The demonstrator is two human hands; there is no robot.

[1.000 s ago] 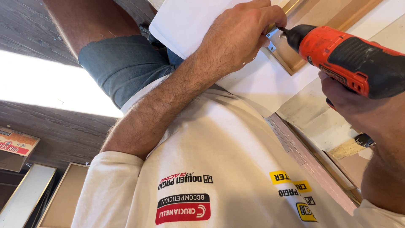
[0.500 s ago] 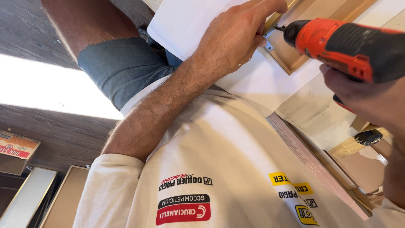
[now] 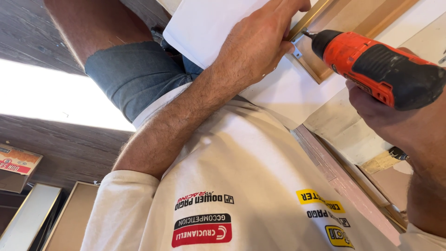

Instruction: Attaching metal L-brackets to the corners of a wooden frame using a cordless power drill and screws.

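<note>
Left hand (image 3: 253, 44) pressed on white board (image 3: 209, 23), right hand (image 3: 385, 121) holding orange drill (image 3: 376, 67), its tip at small metal bracket (image 3: 296, 46) on wooden frame (image 3: 353, 28)
</note>
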